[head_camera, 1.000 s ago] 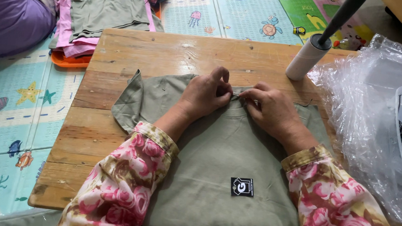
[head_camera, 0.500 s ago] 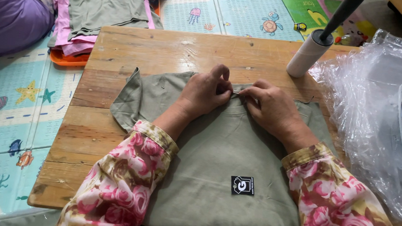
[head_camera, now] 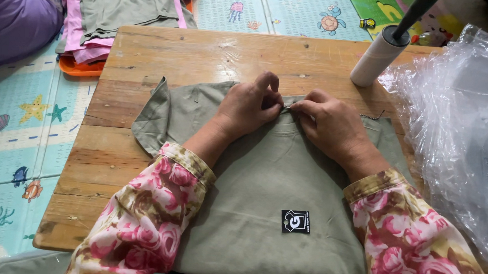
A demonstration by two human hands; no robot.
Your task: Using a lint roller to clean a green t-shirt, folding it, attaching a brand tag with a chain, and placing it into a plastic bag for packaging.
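Both hands meet at the far edge of an olive-green shirt (head_camera: 264,179); the left hand (head_camera: 249,105) has thumb and fingers closed in a pinch on the cloth at the neckline, and the right hand (head_camera: 329,123) is closed the same way just beside it, fingertips almost touching those of the left, with a fine pale thread or small tag seemingly caught between them, though it is too small to tell which; the shirt lies flat in the middle of a wooden table (head_camera: 204,53), one sleeve turned up at about 9 o'clock from the hands, a small black square label (head_camera: 295,221) sewn on at about 6 o'clock; the fabric looks light, soft and limp, likely to slump and crease when lifted, not slippery, so the firmer seamed edges at neck or shoulders seem the best places to take hold; a white roll with a dark handle (head_camera: 381,58) stands at about 2 o'clock; crinkled clear plastic bags (head_camera: 459,136) are heaped at 3 o'clock; at 10 o'clock, off the table, more folded clothes (head_camera: 121,0), green over pink, are stacked on the play mat (head_camera: 12,136).
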